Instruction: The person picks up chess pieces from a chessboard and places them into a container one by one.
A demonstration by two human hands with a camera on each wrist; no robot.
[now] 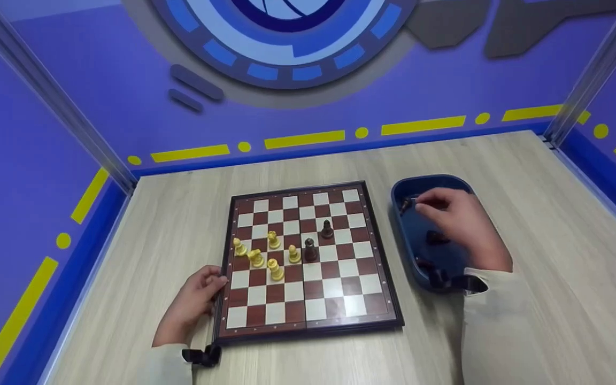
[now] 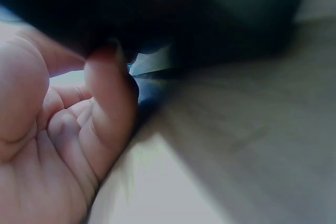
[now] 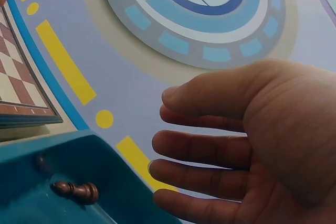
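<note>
At the chessboard's (image 1: 340,310) left edge, my left hand (image 1: 195,297) grips the frame with curled fingers. In the left wrist view its fingertips meet the board's dark, blurred side. Several gold chess pieces (image 1: 276,270) stand on the left half of the board. A tall dark chess piece (image 1: 310,250) stands near the middle, and a smaller dark one (image 1: 326,229) is farther back. Over the blue tray (image 1: 401,240) hovers my right hand (image 1: 460,222), thumb close to the index finger. The right wrist view shows its fingers fairly straight, holding nothing.
Dark chess pieces lie in the tray, one (image 3: 76,191) on its side near the far end, another (image 1: 436,237) lower down. The tray stands right of the board on a pale wooden table (image 1: 554,240). Blue-purple panels (image 1: 297,117) wall the table's back and sides.
</note>
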